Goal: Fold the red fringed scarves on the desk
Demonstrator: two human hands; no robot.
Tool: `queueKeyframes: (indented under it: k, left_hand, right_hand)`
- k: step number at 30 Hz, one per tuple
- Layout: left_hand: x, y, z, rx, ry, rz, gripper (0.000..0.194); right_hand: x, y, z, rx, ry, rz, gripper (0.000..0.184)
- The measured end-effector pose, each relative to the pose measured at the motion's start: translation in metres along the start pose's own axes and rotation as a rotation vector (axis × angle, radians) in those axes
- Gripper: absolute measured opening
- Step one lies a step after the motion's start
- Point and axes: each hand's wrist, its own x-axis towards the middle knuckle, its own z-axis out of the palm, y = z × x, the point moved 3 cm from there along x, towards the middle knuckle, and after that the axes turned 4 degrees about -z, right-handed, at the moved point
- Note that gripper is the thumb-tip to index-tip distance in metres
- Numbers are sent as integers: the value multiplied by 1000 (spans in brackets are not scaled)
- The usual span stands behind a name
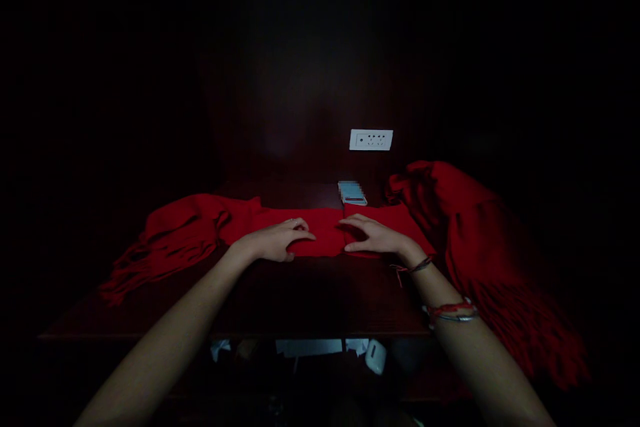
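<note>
A long red scarf (320, 230) lies across the dark tabletop, with fringes at its left end and on the right. Its middle part is laid flat, and an upright edge of one layer shows near the centre. My left hand (277, 239) rests on the flat cloth left of that edge, fingers apart. On the right-hand layer lies my right hand (373, 235), its fingers spread close to the edge. Bunched cloth sits at the far left, and a larger heap rises at the right, its fringe hanging toward the front right.
Behind the scarf lies a phone (353, 193) with a lit screen. A white socket panel (371, 140) is on the dark back wall. Below the table's front edge (310, 336) are papers and a small white case (375, 356). The surroundings are very dark.
</note>
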Motion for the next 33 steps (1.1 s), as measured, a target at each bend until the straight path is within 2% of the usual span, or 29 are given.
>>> queueKeyframes:
  k: [2, 3, 5, 7, 9, 12, 15, 18, 20, 21, 23, 25, 27, 29, 31, 33]
  left_hand:
    - [-1, 3, 1, 37, -13, 47, 54]
    - [0, 4, 2, 61, -19, 48, 53]
    - [2, 6, 5, 113, -11, 24, 47]
    - [5, 9, 8, 160, 11, -13, 37]
    - [9, 12, 8, 180, 48, -36, 26]
    - [13, 17, 8, 75, 74, 53, 13]
    - [15, 12, 10, -113, 21, 110, 21]
    - [20, -5, 11, -169, 121, -67, 37]
    - [23, -16, 14, -110, 164, -241, 44]
    - [24, -19, 17, -84, 123, -325, 47]
    - [25, -23, 25, -80, -54, -471, 57]
    - [24, -25, 28, -117, -207, -599, 74]
    - [21, -27, 28, -129, -286, -702, 90]
    - [17, -32, 25, -114, -324, -769, 99]
    - [13, -38, 25, -101, -334, -802, 104]
    - [11, -41, 23, -92, -235, -788, 104]
  right_hand:
    - [-4, 1, 0, -37, -105, 73, 72]
    - [-6, 1, 1, -73, -152, 102, 70]
    - [-6, -1, 4, -165, -196, 119, 53]
    - [-3, -5, 7, -262, -192, 113, 34]
    - [-2, -11, 10, -367, -184, 113, 24]
    - [-8, -20, 13, -487, -154, 84, 21]
    - [-22, -25, 13, -502, -76, 96, 25]
    - [-36, -27, 8, -421, -13, 103, 30]
    - [-39, -28, 5, -313, -40, 46, 33]
    - [-37, -29, 3, -259, -61, 25, 35]
    - [-28, -28, -3, -197, -35, 57, 40]
    - [-15, -22, -7, -217, 69, 180, 46]
    - [-2, -13, -3, -264, 111, 343, 56]
    - [6, -1, 10, -271, 0, 503, 66]
    - [8, 8, 25, -246, -133, 604, 69]
    - [6, 14, 34, -232, -178, 633, 69]
